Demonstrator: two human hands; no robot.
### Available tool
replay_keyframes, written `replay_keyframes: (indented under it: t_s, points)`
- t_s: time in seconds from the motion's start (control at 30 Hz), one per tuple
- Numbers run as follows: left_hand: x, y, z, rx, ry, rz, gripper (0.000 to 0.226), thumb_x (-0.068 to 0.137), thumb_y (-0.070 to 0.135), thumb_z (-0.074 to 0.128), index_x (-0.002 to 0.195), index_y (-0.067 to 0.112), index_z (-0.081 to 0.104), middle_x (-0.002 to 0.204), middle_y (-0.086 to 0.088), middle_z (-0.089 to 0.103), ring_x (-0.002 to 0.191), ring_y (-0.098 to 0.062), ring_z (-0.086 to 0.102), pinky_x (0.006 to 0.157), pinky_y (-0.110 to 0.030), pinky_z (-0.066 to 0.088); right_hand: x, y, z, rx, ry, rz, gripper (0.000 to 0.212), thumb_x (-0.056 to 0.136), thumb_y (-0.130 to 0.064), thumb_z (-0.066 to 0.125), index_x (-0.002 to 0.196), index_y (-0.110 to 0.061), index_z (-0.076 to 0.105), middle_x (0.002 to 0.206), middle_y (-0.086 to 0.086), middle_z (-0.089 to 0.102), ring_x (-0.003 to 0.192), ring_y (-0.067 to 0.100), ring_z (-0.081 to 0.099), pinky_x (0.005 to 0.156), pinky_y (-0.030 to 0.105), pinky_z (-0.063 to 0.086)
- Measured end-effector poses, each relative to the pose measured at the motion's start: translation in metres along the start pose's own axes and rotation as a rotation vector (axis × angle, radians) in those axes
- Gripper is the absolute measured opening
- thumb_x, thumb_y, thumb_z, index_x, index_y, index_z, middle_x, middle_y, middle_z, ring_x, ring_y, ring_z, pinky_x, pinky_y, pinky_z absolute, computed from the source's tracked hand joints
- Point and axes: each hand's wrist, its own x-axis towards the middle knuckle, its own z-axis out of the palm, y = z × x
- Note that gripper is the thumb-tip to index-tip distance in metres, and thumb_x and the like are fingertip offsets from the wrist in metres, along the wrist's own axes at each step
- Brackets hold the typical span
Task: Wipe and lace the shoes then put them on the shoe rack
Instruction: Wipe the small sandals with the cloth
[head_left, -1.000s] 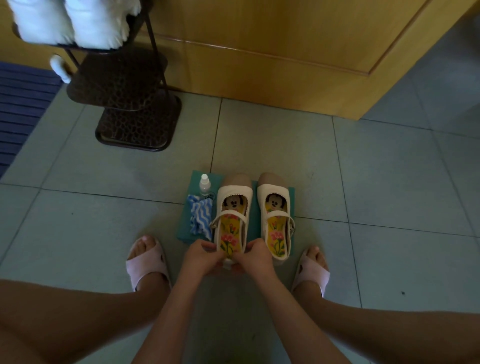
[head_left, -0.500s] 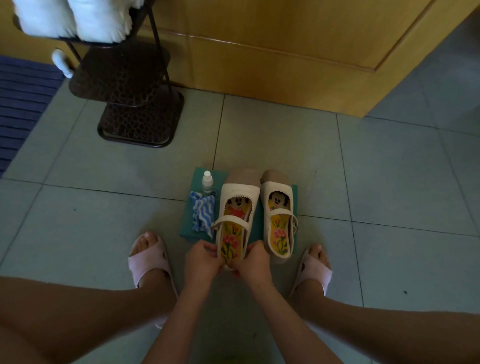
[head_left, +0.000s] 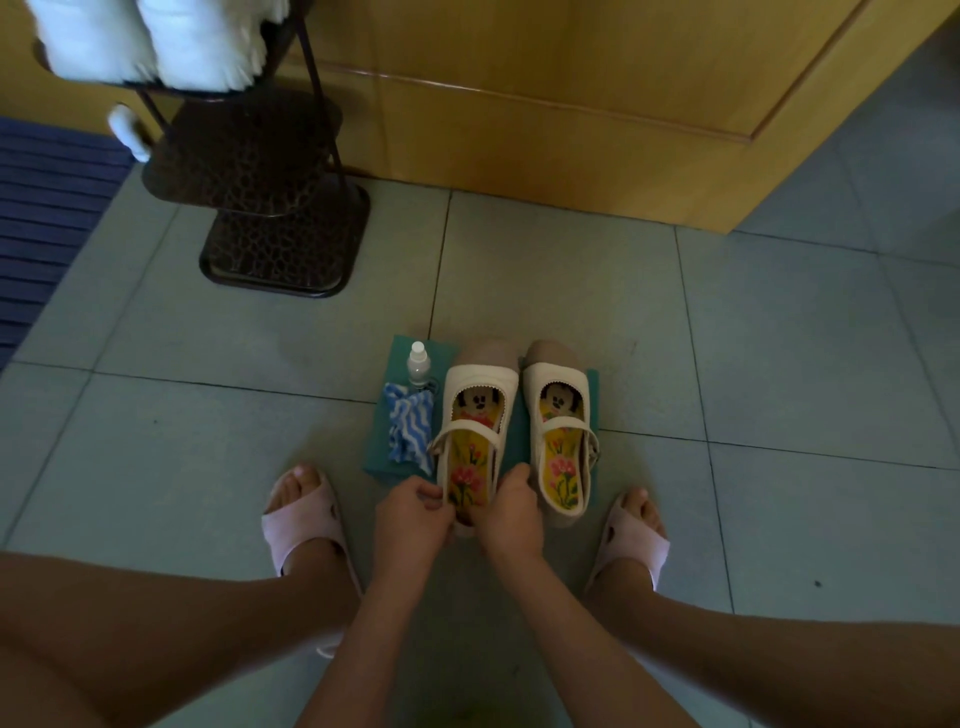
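Shoe (head_left: 475, 431), toe on green mat (head_left: 384, 462), gripped at its heel: left hand (head_left: 410, 519) pinching the rim, right hand (head_left: 511, 514) curled round the side. Striped cloth (head_left: 408, 428) lies just left of the grip, second shoe (head_left: 561, 436) just right; a firm hold should steady wiping.

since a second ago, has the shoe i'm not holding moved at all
No. The free shoe still sits at the right edge of the green mat, its buckle by the same grout line; only the camera shifted.
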Motion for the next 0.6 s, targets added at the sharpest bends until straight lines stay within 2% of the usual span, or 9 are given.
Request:
replay_keyframes:
  t_s: [0.23,0.43,0.5,0.57,0.6]
  points:
    - [0.007,-0.004,0.002,-0.008,-0.02,0.023,0.027,0.072,0.001,0.066,0.066,0.025,0.055,0.075,-0.01,0.068,0.071,-0.026,0.068,0.072,-0.047,0.057,0.01,-0.001,0.002,0.079,-0.021,0.01,0.035,0.085,-0.019,0.062,0.108,-0.006,0.04,0.103,0.018,0.061,0.087,0.038,0.066,0.068,0.049,0.057]
    - [0.006,-0.013,0.003,0.002,-0.038,0.001,0.015,0.076,0.01,0.068,0.072,0.021,0.058,0.081,-0.009,0.07,0.074,-0.026,0.068,0.072,-0.047,0.057,0.016,0.013,0.016,0.108,0.023,0.043,0.044,0.083,-0.015,0.058,0.121,-0.009,0.038,0.104,0.018,0.06,0.086,0.039,0.066,0.065,0.052,0.057]
    - [0.003,-0.017,0.003,0.03,-0.035,0.019,0.01,0.078,0.013,0.067,0.079,0.019,0.06,0.088,-0.008,0.07,0.079,-0.025,0.068,0.073,-0.046,0.057,0.012,0.016,0.017,0.139,0.033,0.027,0.034,0.083,-0.012,0.058,0.112,-0.008,0.042,0.101,0.017,0.062,0.085,0.038,0.066,0.065,0.051,0.057]
    - [0.001,-0.019,0.004,0.044,-0.026,0.042,0.009,0.08,0.014,0.066,0.085,0.018,0.06,0.092,-0.008,0.069,0.082,-0.024,0.067,0.074,-0.045,0.056,0.005,0.018,0.013,0.191,0.047,-0.011,0.022,0.083,-0.012,0.063,0.093,-0.012,0.043,0.093,0.016,0.062,0.081,0.037,0.065,0.065,0.05,0.056]
    - [0.0,-0.019,0.004,0.039,-0.018,0.051,0.009,0.08,0.015,0.066,0.085,0.018,0.06,0.092,-0.008,0.069,0.082,-0.024,0.067,0.074,-0.045,0.056,0.003,0.019,0.012,0.214,0.059,-0.029,0.025,0.082,-0.013,0.066,0.085,-0.016,0.041,0.088,0.014,0.061,0.078,0.035,0.065,0.065,0.05,0.055]
